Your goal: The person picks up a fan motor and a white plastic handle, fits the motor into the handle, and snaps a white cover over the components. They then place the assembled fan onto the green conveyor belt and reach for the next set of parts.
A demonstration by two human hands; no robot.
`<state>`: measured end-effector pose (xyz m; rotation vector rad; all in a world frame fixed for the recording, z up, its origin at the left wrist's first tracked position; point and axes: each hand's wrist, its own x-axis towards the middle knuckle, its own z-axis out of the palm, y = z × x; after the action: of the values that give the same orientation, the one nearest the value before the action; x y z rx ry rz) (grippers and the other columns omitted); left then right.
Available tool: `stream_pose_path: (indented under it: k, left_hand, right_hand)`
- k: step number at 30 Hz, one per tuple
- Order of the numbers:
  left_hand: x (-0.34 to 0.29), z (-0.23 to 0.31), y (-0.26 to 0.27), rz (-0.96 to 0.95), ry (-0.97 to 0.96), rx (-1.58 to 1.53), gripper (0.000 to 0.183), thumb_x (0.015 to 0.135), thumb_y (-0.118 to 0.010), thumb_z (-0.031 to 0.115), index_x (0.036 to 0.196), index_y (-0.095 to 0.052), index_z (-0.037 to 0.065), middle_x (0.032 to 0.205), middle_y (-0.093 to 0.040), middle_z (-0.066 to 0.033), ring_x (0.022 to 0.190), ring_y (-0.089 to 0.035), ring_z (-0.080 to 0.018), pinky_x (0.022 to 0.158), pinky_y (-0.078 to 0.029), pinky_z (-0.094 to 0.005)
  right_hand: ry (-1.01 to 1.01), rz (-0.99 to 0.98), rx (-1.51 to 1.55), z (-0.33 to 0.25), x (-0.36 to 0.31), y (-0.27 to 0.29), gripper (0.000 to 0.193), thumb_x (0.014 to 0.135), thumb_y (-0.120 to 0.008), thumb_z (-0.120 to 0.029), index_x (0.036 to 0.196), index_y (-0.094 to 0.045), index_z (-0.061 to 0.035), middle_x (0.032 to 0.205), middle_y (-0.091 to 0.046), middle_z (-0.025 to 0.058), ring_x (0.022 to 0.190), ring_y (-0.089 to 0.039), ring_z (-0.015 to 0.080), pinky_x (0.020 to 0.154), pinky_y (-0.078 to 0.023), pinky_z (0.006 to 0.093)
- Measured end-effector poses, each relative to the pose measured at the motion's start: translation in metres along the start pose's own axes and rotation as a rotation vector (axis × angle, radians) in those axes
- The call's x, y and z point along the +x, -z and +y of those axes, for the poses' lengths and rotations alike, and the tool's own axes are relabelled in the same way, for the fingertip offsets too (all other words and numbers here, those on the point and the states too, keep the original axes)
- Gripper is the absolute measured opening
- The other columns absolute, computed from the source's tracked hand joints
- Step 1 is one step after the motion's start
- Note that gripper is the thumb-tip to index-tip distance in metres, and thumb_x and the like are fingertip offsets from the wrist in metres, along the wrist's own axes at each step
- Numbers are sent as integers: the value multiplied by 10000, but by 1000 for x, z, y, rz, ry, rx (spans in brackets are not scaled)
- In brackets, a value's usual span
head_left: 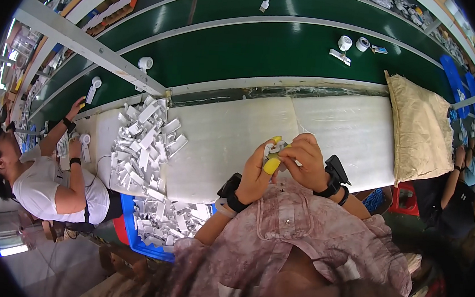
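Though small, white part [269, 149] between left hand [254, 175] and right hand [310, 164], clamped by each.

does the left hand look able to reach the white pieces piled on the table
Probably yes: only pale table covering shows between the left hand and the piled white pieces, though that hand seems occupied with a white part.

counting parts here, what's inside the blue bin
The blue bin holds a jumbled heap of white parts. The top layer covers whatever lies beneath, so the bottom can't be seen.
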<state>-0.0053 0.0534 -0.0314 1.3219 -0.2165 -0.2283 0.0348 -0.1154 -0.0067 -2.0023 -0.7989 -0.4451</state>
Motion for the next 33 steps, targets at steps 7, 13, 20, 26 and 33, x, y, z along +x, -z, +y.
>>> stream_pose_path:
  k: [7, 13, 20, 26, 33]
  left_hand:
    - [1, 11, -7, 26, 36, -28, 404, 990, -417, 171, 1344, -349, -10, 935, -564, -84, 665, -521, -102, 536, -455, -220]
    - [0, 11, -13, 114, -4, -33, 359, 978, -448, 170, 1285, -441, -15, 767, -527, -19, 553, -472, -61, 477, -407, -201]
    - [4, 11, 0, 83, 94, 37, 293, 985, -425, 181, 1201, -503, 0, 703, -518, -27, 541, -485, -72, 460, -404, -214]
    - [12, 25, -5, 145, 107, -203, 339, 1000, -357, 223, 1234, -464, 1, 837, -583, -114, 561, -540, -151, 502, -493, -282]
    - [11, 30, 1, 261, 134, -499, 469, 988, -365, 350, 1267, -442, -20, 868, -595, -143, 545, -549, -208, 442, -495, -350]
  right_hand:
    - [26, -11, 34, 3, 0, 3, 180, 686, -723, -32, 843, -651, -81, 775, -596, 42, 767, -549, 241, 748, -423, 346]
    - [38, -3, 70, 2, -3, 2, 218, 656, -721, 26, 839, -636, -58, 772, -563, 70, 779, -528, 266, 708, -433, 347]
    - [30, -62, 98, 13, -4, -2, 200, 699, -706, -5, 874, -624, -56, 799, -572, 76, 787, -545, 261, 750, -421, 355]
    - [-492, -100, 880, 39, -26, -2, 549, 865, -630, -190, 1324, -366, -46, 1237, -475, 105, 1176, -458, 205, 1006, -339, 345]
    - [-755, -426, 1394, 48, -31, -8, 724, 812, -699, -369, 1372, -333, -90, 1283, -481, 70, 1184, -477, 230, 1011, -364, 417]
